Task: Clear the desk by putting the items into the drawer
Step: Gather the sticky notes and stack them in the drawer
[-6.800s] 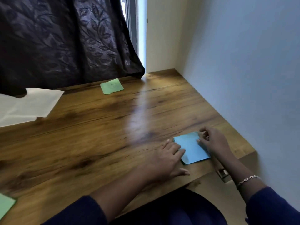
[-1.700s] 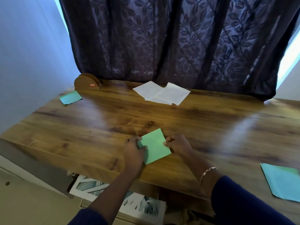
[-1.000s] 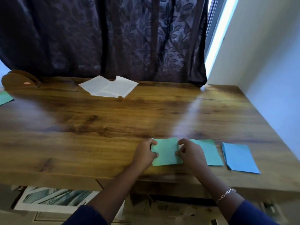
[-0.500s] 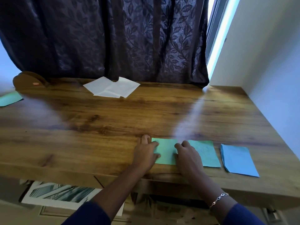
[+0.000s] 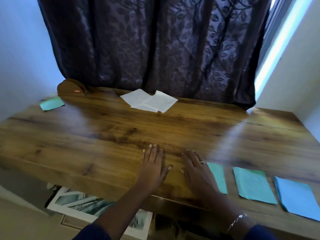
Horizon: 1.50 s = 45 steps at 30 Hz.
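Note:
Both my hands lie flat over the wooden desk (image 5: 103, 153) near its front edge, holding nothing. My left hand (image 5: 153, 168) is spread with straight fingers. My right hand (image 5: 195, 170) is beside it, partly covering a green paper pad (image 5: 219, 177). To the right of that lie a second green pad (image 5: 252, 185) and a blue pad (image 5: 297, 200) in a row. White sheets (image 5: 149, 103) lie at the back centre. Another green pad (image 5: 51, 103) sits at the back left. No drawer is visible.
A brown wooden holder (image 5: 71, 88) stands at the back left corner. A dark leaf-patterned curtain (image 5: 155, 45) hangs behind the desk. Printed pictures (image 5: 83, 204) lie on the floor under the front edge. Walls close both sides.
My hands have let go of the green pad and moved left off it, now flat on the desk. The view has swung left, showing the back left corner.

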Available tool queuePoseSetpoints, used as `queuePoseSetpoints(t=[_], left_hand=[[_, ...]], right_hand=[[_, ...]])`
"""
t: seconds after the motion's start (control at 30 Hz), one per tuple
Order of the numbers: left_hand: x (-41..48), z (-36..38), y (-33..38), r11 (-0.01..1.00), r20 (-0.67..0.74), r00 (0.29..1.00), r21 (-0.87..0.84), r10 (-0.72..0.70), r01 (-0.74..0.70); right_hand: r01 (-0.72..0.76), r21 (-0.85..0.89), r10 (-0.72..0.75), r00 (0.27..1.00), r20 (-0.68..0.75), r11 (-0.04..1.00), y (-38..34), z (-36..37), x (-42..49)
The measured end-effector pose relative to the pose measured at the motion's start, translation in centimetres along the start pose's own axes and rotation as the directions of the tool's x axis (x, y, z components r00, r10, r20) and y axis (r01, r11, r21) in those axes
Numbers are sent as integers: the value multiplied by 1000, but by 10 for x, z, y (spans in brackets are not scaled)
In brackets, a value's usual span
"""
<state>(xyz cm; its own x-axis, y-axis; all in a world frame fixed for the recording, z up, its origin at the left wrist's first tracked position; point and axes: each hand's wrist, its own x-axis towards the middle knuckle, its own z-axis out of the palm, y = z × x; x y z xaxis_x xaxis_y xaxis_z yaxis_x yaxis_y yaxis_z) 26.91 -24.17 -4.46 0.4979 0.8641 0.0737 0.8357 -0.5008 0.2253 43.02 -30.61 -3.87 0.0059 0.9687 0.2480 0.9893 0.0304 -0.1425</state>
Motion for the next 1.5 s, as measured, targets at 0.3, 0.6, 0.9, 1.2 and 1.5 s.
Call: queuePoseSetpoints(t=[0.3, 0.6, 0.9, 1.2, 1.5], left_hand=[[0, -29, -130, 995, 43, 995, -49, -90, 92], [-9, -84, -265, 984, 39, 984, 21, -176, 175], [-6, -121, -372, 937, 20, 937, 27, -348, 347], [27, -135, -443, 889, 22, 894, -96, -448, 448], [86, -137, -505, 879, 46, 883, -88, -467, 469]], right_hand=[[77, 121, -80, 997, 21, 990, -110, 42, 70], [113, 161, -125, 990, 66, 980, -220, 69, 145], [192, 177, -220, 964, 150, 965, -302, 86, 221], [83, 440, -163, 976, 147, 894, -344, 112, 309], [-277, 616, 61, 936, 347, 738, -373, 145, 430]])
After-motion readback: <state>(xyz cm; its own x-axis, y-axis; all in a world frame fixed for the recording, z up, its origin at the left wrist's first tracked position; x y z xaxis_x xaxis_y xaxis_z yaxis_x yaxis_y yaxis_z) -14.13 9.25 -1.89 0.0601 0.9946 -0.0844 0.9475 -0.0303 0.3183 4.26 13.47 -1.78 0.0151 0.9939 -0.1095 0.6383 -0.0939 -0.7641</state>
